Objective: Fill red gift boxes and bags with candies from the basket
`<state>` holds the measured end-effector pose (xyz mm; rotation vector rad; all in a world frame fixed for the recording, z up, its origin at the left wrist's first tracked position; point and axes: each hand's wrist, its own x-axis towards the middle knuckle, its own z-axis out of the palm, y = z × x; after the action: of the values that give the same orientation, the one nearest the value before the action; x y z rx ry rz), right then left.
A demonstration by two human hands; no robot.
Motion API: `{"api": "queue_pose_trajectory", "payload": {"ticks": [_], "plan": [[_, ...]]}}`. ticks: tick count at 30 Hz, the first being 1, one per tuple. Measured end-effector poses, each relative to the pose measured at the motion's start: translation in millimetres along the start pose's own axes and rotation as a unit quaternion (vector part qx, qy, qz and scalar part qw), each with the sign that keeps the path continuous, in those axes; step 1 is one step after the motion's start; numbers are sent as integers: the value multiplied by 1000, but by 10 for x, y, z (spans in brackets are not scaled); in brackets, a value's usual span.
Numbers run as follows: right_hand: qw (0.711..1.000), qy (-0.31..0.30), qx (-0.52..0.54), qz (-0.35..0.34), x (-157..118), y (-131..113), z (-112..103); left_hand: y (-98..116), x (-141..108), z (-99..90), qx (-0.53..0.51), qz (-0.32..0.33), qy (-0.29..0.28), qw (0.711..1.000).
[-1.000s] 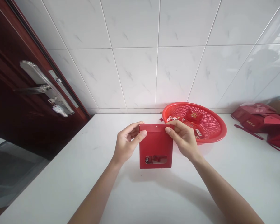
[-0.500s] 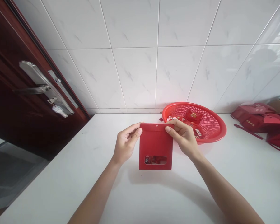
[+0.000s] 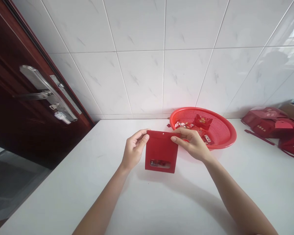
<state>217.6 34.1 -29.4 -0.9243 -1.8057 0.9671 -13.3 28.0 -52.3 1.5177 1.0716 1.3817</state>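
Packet (image 3: 161, 148), red and paper-like, held upright by you, clear of the white table (image 3: 95, 163) and near its middle. The face toward you is plain, even red and straight-sided, its lower edge sloping slightly down to the right. A small pale round hole (image 3: 163, 133) sits at the middle of the top edge, above a faint crease (image 3: 159, 138). Across the lower part runs a rounded oblong window (image 3: 160, 163); red and whitish contents (image 3: 155, 162) show through it, too small to identify. Your left hand (image 3: 134, 148) pinches the upper left corner between thumb and fingers, closed on it. Your right hand (image 3: 193, 143) does the same at the upper right corner, its thumb on the face, its grip likewise closed. Far and to the right, by the tiled wall (image 3: 142, 81), stands a red perforated basket (image 3: 231, 140) holding red-wrapped sweets (image 3: 203, 121); your right hand overlaps its near left rim, and contact cannot be confirmed. Red gift boxes (image 3: 269, 129) lie farther right, some bearing gold characters (image 3: 261, 128).
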Motion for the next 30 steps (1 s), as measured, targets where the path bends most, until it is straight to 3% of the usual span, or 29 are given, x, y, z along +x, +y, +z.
{"api": "queue_pose_trajectory", "payload": {"ticks": [8, 15, 20, 25, 30], "plan": [[988, -19, -153, 22, 59, 162, -8, -238, 81, -8, 78, -35, -89, 992], [978, -28, -205, 31, 74, 245, -28, -366, 121, -35, 76, -41, -111, 990], [977, -42, -208, 38, 82, 295, -88, -443, 164, -15, 40, -41, -100, 993], [986, -71, -144, 38, 104, 349, -125, -546, 164, 46, 1, -35, -71, 997], [995, -23, -94, 28, -17, 428, -15, -770, 95, 127, -55, -57, -40, 996]]}}
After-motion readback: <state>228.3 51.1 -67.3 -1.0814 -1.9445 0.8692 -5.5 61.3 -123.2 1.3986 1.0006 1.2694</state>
